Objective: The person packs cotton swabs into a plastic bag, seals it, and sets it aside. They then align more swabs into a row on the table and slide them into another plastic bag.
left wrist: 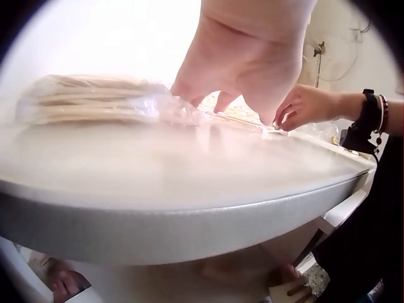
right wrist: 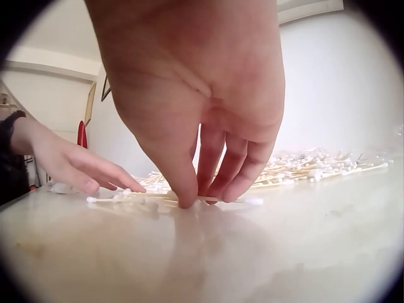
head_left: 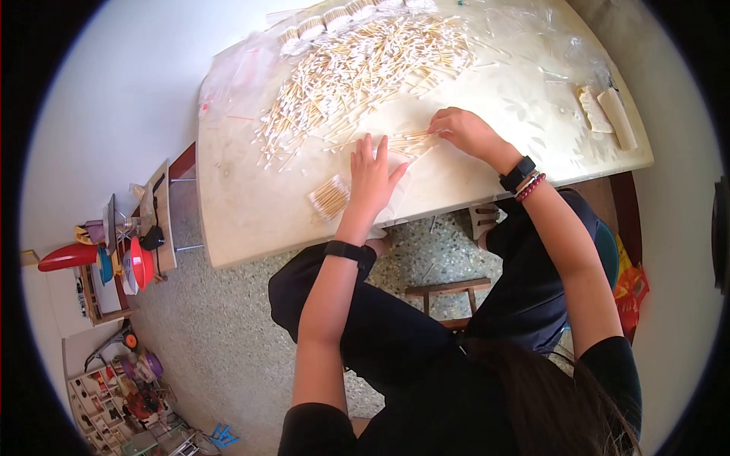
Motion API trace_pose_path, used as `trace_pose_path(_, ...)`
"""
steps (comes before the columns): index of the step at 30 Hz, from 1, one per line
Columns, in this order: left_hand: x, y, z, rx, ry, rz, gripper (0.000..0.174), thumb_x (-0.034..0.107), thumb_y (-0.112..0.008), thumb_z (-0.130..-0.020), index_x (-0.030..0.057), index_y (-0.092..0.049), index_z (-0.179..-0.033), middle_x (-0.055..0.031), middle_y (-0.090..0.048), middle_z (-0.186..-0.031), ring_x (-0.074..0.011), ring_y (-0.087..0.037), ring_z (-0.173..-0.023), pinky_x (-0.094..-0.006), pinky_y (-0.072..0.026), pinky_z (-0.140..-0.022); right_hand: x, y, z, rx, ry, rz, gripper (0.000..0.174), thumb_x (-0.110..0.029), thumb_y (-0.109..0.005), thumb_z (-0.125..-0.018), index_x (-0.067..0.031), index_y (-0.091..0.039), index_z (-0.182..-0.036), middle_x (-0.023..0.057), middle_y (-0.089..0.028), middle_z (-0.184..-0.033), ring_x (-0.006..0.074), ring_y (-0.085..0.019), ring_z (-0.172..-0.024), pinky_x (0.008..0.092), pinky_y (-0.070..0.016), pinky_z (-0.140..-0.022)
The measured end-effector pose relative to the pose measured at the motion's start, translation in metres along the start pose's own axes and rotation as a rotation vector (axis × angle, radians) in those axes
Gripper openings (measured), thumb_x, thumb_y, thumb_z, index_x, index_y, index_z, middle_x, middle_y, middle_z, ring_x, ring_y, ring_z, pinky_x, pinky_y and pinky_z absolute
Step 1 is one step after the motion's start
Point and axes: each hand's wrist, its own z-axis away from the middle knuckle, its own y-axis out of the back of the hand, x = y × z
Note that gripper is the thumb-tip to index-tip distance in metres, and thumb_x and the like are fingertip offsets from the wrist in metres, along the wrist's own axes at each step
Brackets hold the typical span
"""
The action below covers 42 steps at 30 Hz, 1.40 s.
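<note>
A small row of cotton swabs [head_left: 411,143] lies on the table between my two hands. My right hand [head_left: 468,131] reaches down to its right end; in the right wrist view thumb and fingertips pinch swabs [right wrist: 218,199] at table level. At the other end is my left hand [head_left: 371,178], palm down, with fingers extended and its fingertips beside the swab tips. Just left of that wrist sits a clear bag packed with swabs [head_left: 328,199], seen side-on in the left wrist view as a bag [left wrist: 88,101]. Beyond both hands spreads a large loose heap of swabs [head_left: 365,76].
Several swab bundles [head_left: 334,17] stand along the table's far edge. Clear plastic bags [head_left: 236,80] lie at the far left, with crumpled plastic [head_left: 582,53] at the far right. A beige roll [head_left: 617,118] rests near the right edge of the table [head_left: 251,205].
</note>
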Motion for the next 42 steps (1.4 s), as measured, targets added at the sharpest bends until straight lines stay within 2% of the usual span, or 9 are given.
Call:
trace_pose_path(4,0.004,0.0,0.009,-0.098,-0.021,0.149,0.075,0.037,-0.055,-0.085,-0.0015,-0.018,-0.138,-0.0313,-0.012,-0.141,-0.0448,-0.008,-0.132,-0.0505,-0.0123,-0.107,-0.002,-0.002,0.001,0.001,0.001,0.013,0.014,-0.003,-0.055,-0.074,-0.0027,-0.065,-0.084,0.0106,-0.062,-0.089,0.0286,-0.057,-0.086,0.0358,-0.0461,-0.077)
trace_pose_path(8,0.006,-0.009,0.008,-0.061,-0.057,0.18,0.072,0.032,-0.052,-0.088,-0.0003,-0.014,-0.139,-0.0301,-0.011,-0.142,-0.0437,-0.008,-0.133,-0.0506,-0.0117,-0.107,-0.008,-0.004,0.0,0.018,0.003,0.008,0.014,-0.004,-0.055,-0.074,-0.0026,-0.065,-0.085,0.0111,-0.061,-0.087,0.0289,-0.058,-0.086,0.0362,-0.0461,-0.076)
trace_pose_path(13,0.011,-0.017,0.002,0.002,-0.101,0.162,0.058,0.021,-0.045,-0.091,-0.0002,-0.019,-0.138,-0.0273,-0.012,-0.143,-0.0413,-0.013,-0.133,-0.0511,-0.0136,-0.107,-0.009,-0.012,-0.001,0.01,0.009,-0.008,0.016,-0.004,-0.057,-0.074,-0.0028,-0.065,-0.087,0.011,-0.061,-0.088,0.0294,-0.057,-0.085,0.0362,-0.0462,-0.076)
trace_pose_path(20,0.018,-0.024,-0.001,0.073,-0.104,-0.065,0.049,0.021,-0.043,-0.092,0.0016,-0.03,-0.135,-0.0221,-0.018,-0.143,-0.0386,-0.018,-0.132,-0.0533,-0.0127,-0.106,-0.022,-0.021,-0.002,-0.019,0.039,-0.013,0.017,-0.005,-0.056,-0.073,-0.0033,-0.065,-0.087,0.0118,-0.061,-0.086,0.0299,-0.058,-0.083,0.0365,-0.046,-0.074)
trace_pose_path(27,0.016,-0.024,-0.005,0.088,-0.211,-0.01,0.044,0.015,-0.044,-0.091,-0.0053,-0.036,-0.129,-0.0207,-0.03,-0.138,-0.0347,-0.026,-0.13,-0.0454,-0.0203,-0.107,-0.027,-0.019,-0.003,0.051,0.043,-0.05,0.027,-0.002,-0.054,-0.072,-0.0053,-0.062,-0.098,0.0135,-0.062,-0.083,0.0297,-0.059,-0.079,0.0371,-0.0464,-0.071)
trace_pose_path(33,0.02,-0.025,-0.001,0.124,-0.198,-0.021,0.042,0.015,-0.047,-0.089,-0.0067,-0.041,-0.125,-0.0203,-0.035,-0.135,-0.0335,-0.03,-0.128,-0.0439,-0.0226,-0.106,0.003,0.004,-0.001,-0.039,-0.201,-0.08,0.033,0.001,-0.056,-0.072,-0.0071,-0.061,-0.103,0.0105,-0.063,-0.078,0.0287,-0.061,-0.076,0.0363,-0.0474,-0.071)
trace_pose_path(35,0.023,-0.024,0.0,0.133,-0.189,-0.019,0.042,0.016,-0.048,-0.089,-0.0067,-0.042,-0.124,-0.0204,-0.036,-0.135,-0.0335,-0.031,-0.128,-0.0443,-0.023,-0.106,0.013,0.009,0.003,0.048,-0.284,0.124,0.032,0.001,-0.051,-0.074,-0.0109,-0.062,-0.101,0.0104,-0.062,-0.077,0.0271,-0.06,-0.077,0.0358,-0.0477,-0.069)
trace_pose_path(40,0.028,-0.014,0.006,0.106,-0.102,-0.017,0.047,0.02,-0.05,-0.088,-0.0065,-0.041,-0.125,-0.0203,-0.036,-0.135,-0.0364,-0.03,-0.127,-0.0459,-0.0236,-0.105,-0.006,-0.007,0.013,0.027,-0.127,0.288,0.034,-0.005,-0.051,-0.077,-0.0046,-0.056,-0.111,0.0123,-0.057,-0.109,0.0284,-0.051,-0.105,0.0382,-0.0429,-0.085)
trace_pose_path(42,0.027,-0.014,0.008,0.107,-0.119,-0.031,0.05,0.021,-0.05,-0.088,-0.0062,-0.037,-0.128,-0.0209,-0.033,-0.136,-0.0363,-0.027,-0.129,-0.0468,-0.0215,-0.105,-0.016,-0.029,0.024,-0.011,0.02,0.382,0.046,-0.007,-0.049,-0.078,0.0033,-0.044,-0.123,0.0171,-0.042,-0.13,0.0315,-0.038,-0.123,0.0398,-0.0346,-0.098)
